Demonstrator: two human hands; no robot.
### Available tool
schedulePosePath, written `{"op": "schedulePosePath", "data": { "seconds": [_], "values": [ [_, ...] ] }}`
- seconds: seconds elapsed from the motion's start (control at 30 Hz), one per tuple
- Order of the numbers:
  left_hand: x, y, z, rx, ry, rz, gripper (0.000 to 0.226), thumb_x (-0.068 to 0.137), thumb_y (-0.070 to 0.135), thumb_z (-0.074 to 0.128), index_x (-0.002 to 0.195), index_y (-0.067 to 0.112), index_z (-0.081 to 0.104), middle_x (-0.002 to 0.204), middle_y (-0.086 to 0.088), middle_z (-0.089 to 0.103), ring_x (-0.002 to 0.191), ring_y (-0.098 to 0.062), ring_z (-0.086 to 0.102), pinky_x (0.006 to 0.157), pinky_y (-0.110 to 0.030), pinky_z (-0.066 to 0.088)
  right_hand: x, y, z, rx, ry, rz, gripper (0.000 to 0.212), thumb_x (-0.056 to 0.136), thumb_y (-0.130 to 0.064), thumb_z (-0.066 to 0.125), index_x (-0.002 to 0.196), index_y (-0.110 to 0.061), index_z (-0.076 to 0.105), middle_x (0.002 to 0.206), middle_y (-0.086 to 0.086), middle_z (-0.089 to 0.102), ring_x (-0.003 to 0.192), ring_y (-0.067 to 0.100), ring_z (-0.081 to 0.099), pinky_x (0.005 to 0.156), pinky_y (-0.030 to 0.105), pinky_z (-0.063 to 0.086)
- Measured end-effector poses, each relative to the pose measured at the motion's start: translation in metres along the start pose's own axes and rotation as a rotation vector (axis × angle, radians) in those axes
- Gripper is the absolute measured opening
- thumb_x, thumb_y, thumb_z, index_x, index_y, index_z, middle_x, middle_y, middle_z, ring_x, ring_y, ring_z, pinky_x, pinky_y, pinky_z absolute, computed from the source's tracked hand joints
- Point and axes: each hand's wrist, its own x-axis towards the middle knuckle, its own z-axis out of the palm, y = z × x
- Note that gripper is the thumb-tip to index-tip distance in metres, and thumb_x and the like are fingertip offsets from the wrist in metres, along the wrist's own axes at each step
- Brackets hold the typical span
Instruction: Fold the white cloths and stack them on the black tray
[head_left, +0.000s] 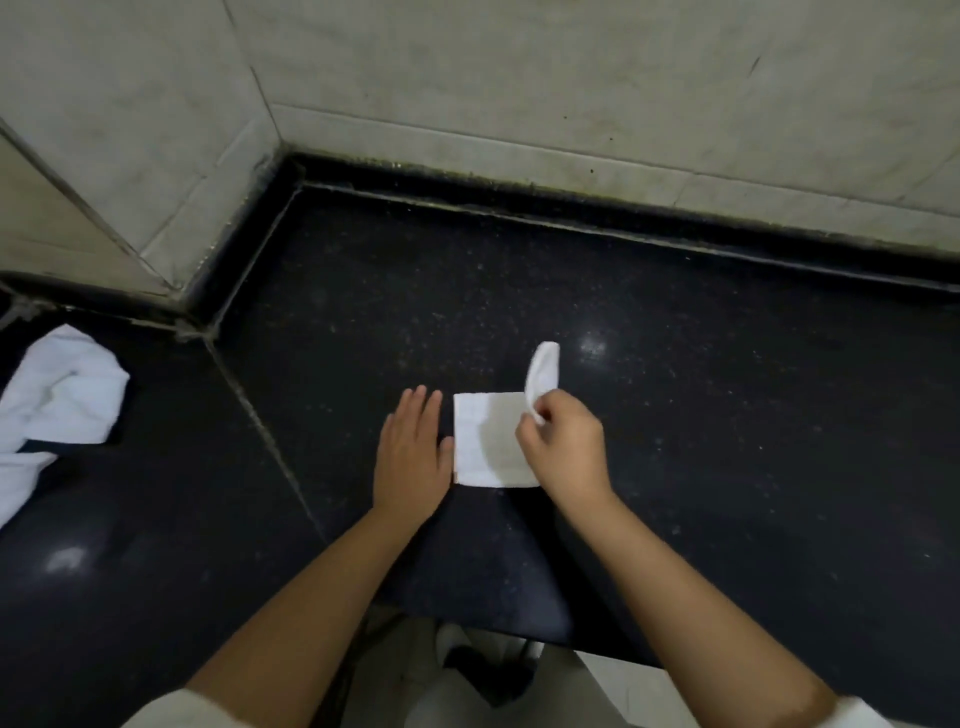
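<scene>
A small white cloth lies partly folded on the black stone counter. My right hand pinches the cloth's right edge and holds that flap curled up above the rest. My left hand lies flat on the counter, fingers together, its thumb side touching the cloth's left edge. A pile of crumpled white cloths sits at the far left of the counter. No black tray shows in the head view.
Pale tiled walls close the counter at the back and at the left corner. A grout seam runs diagonally across the counter. The counter's front edge is just below my forearms, with floor beneath.
</scene>
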Motion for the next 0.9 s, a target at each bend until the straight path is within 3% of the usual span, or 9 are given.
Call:
{"op": "schedulePosePath", "data": {
  "seconds": [0.07, 0.13, 0.2, 0.33, 0.43, 0.5, 0.63, 0.8, 0.9],
  "values": [
    [-0.012, -0.026, -0.005, -0.002, 0.029, -0.065, 0.055, 0.089, 0.022, 0.042, 0.138, -0.001, 0.037, 0.146, -0.02, 0.037, 0.139, -0.034, 0.029, 0.112, -0.047, 0.025, -0.008, -0.011, 0.026, -0.057, -0.129, -0.065, 0.009, 0.085, -0.008, 0.051, 0.089, -0.003, 0.058, 0.086, 0.006, 0.056, 0.075, 0.018, 0.05, 0.062, 0.023, 0.033],
    [-0.024, -0.045, -0.008, -0.004, 0.035, -0.107, 0.055, 0.088, 0.026, 0.039, 0.135, -0.003, 0.041, 0.143, -0.023, 0.041, 0.136, -0.037, 0.034, 0.109, -0.05, 0.03, -0.019, -0.007, 0.053, -0.191, -0.312, -0.109, 0.027, 0.087, -0.01, 0.049, 0.112, -0.002, 0.053, 0.11, 0.012, 0.056, 0.095, 0.025, 0.055, 0.081, 0.026, 0.042],
    [-0.034, -0.053, -0.009, -0.023, 0.042, -0.13, 0.058, 0.088, 0.031, 0.032, 0.133, -0.004, 0.044, 0.141, -0.024, 0.043, 0.134, -0.038, 0.035, 0.107, -0.05, 0.032, -0.026, 0.0, 0.066, -0.275, -0.381, -0.131, 0.037, 0.088, -0.015, 0.051, 0.123, -0.002, 0.048, 0.12, 0.013, 0.052, 0.106, 0.027, 0.052, 0.093, 0.032, 0.044],
    [-0.038, -0.049, -0.009, -0.066, 0.042, -0.094, 0.048, 0.086, 0.021, 0.043, 0.125, -0.005, 0.053, 0.135, -0.024, 0.049, 0.13, -0.04, 0.042, 0.105, -0.042, 0.028, -0.03, 0.004, 0.064, -0.226, -0.436, -0.162, 0.05, 0.089, -0.015, 0.051, 0.136, -0.003, 0.037, 0.135, 0.009, 0.044, 0.123, 0.022, 0.042, 0.105, 0.022, 0.031],
    [-0.036, -0.037, -0.005, -0.095, 0.032, 0.024, 0.044, 0.084, 0.023, 0.042, 0.117, 0.0, 0.061, 0.126, -0.019, 0.059, 0.121, -0.035, 0.053, 0.101, -0.041, 0.036, -0.029, 0.017, 0.046, -0.271, -0.312, -0.27, 0.045, 0.077, 0.0, 0.053, 0.122, -0.003, 0.055, 0.124, 0.009, 0.056, 0.115, 0.024, 0.054, 0.098, 0.031, 0.044],
    [-0.034, -0.027, -0.001, -0.13, 0.04, 0.161, 0.039, 0.081, 0.022, 0.041, 0.105, 0.005, 0.066, 0.111, -0.012, 0.066, 0.109, -0.022, 0.058, 0.091, -0.038, 0.05, -0.027, 0.032, 0.033, -0.454, -0.225, -0.37, 0.042, 0.05, -0.004, 0.061, 0.09, -0.012, 0.071, 0.093, 0.003, 0.07, 0.087, 0.023, 0.067, 0.07, 0.037, 0.055],
    [-0.025, -0.009, 0.006, -0.056, -0.093, 0.413, 0.027, 0.077, 0.029, 0.05, 0.09, 0.016, 0.07, 0.09, 0.004, 0.068, 0.089, -0.007, 0.053, 0.079, -0.023, 0.053, -0.022, 0.05, 0.014, -0.71, -0.336, -0.422, 0.053, 0.024, 0.0, 0.081, 0.073, -0.019, 0.072, 0.077, -0.002, 0.071, 0.069, 0.023, 0.069, 0.055, 0.03, 0.053],
    [-0.015, 0.005, 0.009, 0.236, -0.271, 0.427, 0.037, 0.065, 0.051, 0.073, 0.083, 0.018, 0.069, 0.084, 0.003, 0.066, 0.083, -0.015, 0.064, 0.078, -0.025, 0.051, -0.003, 0.056, 0.016, -0.685, -0.444, -0.509, 0.027, 0.041, 0.007, 0.079, 0.061, -0.006, 0.068, 0.061, 0.007, 0.064, 0.053, 0.025, 0.06, 0.039, 0.029, 0.051],
    [-0.013, 0.018, 0.004, 0.324, -0.321, 0.328, 0.039, 0.088, 0.04, 0.055, 0.109, 0.008, 0.059, 0.11, -0.008, 0.058, 0.109, -0.025, 0.052, 0.096, -0.036, 0.038, 0.007, 0.054, 0.01, -0.613, -0.492, -0.461, 0.008, 0.07, 0.003, 0.064, 0.076, 0.001, 0.07, 0.076, 0.015, 0.067, 0.071, 0.032, 0.063, 0.06, 0.038, 0.054]
  ]
}}
